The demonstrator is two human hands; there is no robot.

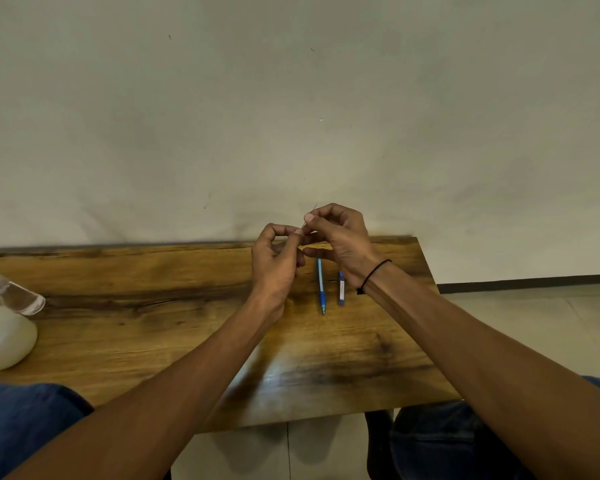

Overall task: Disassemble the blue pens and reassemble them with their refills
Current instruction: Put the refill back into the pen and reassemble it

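Both hands are raised together over the table [153, 306]. The right hand [340, 237] and left hand [278, 261] each pinch a thin refill [309, 218] between fingertips. A blue pen [321, 285] and a short blue piece [341, 288] lie just below the right hand. It looks like mid-reassembly; next the refill needs feeding into a barrel.

Your left hand [278, 258] and right hand [336, 237] pinch a thin refill [309, 218] above a wooden table [153, 306], two blue pens [321, 285] lying below.
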